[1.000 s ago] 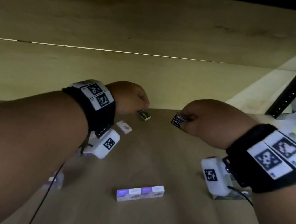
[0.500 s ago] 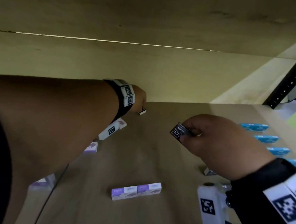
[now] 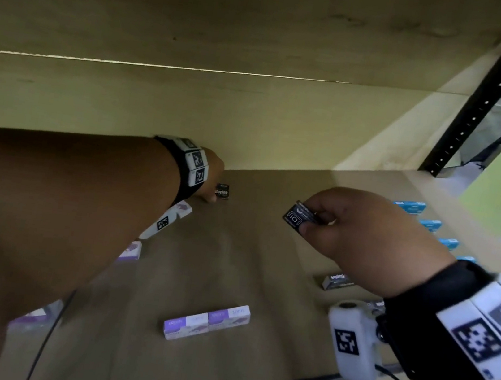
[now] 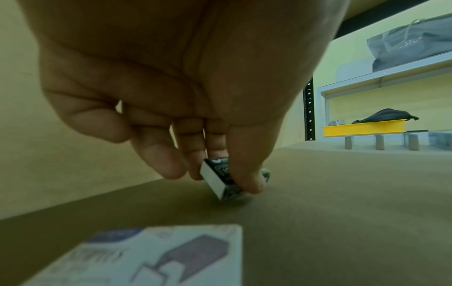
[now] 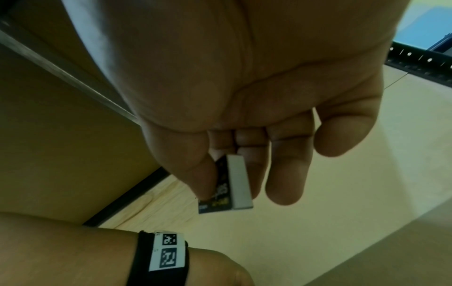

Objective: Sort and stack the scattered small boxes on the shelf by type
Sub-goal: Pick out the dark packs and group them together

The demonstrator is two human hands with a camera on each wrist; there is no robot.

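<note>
The left hand (image 3: 212, 174) reaches to the back of the shelf (image 3: 249, 254) and pinches a black staples box (image 3: 222, 192) between thumb and fingertips; in the left wrist view that box sits tilted on one lower edge, touching the shelf. The right hand (image 3: 362, 236) grasps a second black box (image 3: 298, 217) by one end, clear of the shelf.

Both grips are shallow. The raised box hangs mostly outside the fingers (only its near end is covered), so a quick swing toward the other box could twist it loose, and it would likely drop among the purple boxes (image 3: 206, 321) lying end to end near the front edge. The tilted box could skid or tip flat if the left thumb presses down rather than inward.

Stacking carries its own risk: two such small boxes, set down askew, may slide apart. The left forearm also passes close over a white-and-purple box (image 3: 183, 209), and a careless pull back could sweep it out of place. Blue boxes (image 3: 411, 206) lie in a row at the right, well apart from both hands.
</note>
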